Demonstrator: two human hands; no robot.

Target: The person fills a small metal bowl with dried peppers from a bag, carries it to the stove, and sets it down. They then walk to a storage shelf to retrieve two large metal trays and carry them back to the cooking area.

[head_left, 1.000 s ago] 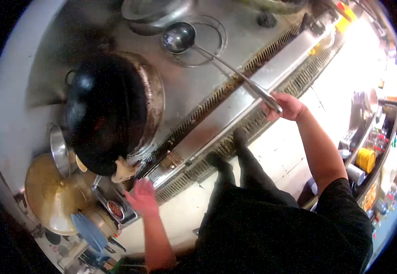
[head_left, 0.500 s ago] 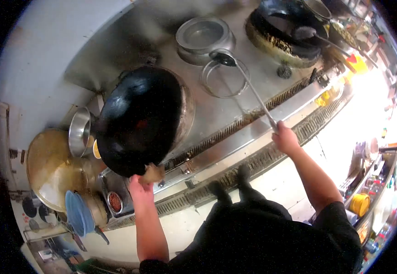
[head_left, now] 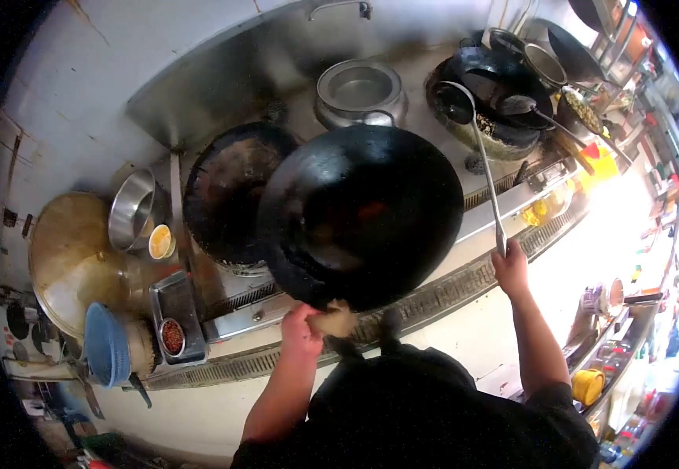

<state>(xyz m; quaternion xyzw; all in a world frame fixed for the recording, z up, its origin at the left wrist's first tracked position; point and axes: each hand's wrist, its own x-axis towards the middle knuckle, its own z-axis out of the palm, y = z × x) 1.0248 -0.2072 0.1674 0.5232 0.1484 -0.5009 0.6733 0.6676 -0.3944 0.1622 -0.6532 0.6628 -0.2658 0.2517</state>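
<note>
A large black wok (head_left: 363, 219) is lifted in front of me, tilted, its inside dark. My left hand (head_left: 302, 330) is closed at its near rim, with a tan cloth (head_left: 337, 320) between the fingers and the metal. My right hand (head_left: 511, 270) grips the end of a long-handled ladle (head_left: 487, 164). The ladle's bowl is up near a second wok (head_left: 476, 62) at the back right. Left of the lifted wok, the blackened burner well (head_left: 230, 187) lies uncovered. The wok hides part of the stove top.
A round metal pot (head_left: 325, 102) stands behind the wok. On the left are a steel bowl (head_left: 127, 211), a small cup of yellow contents (head_left: 159, 242), a tray (head_left: 179, 293) with a bowl of red bits, and a blue basket (head_left: 105, 344). A slotted drain (head_left: 433, 301) runs along the stove front.
The wok has moved right, off the burner on the left, with my left hand and the cloth at its rim. The ladle has swung up and right, away from the wire ring. The view has shifted.
</note>
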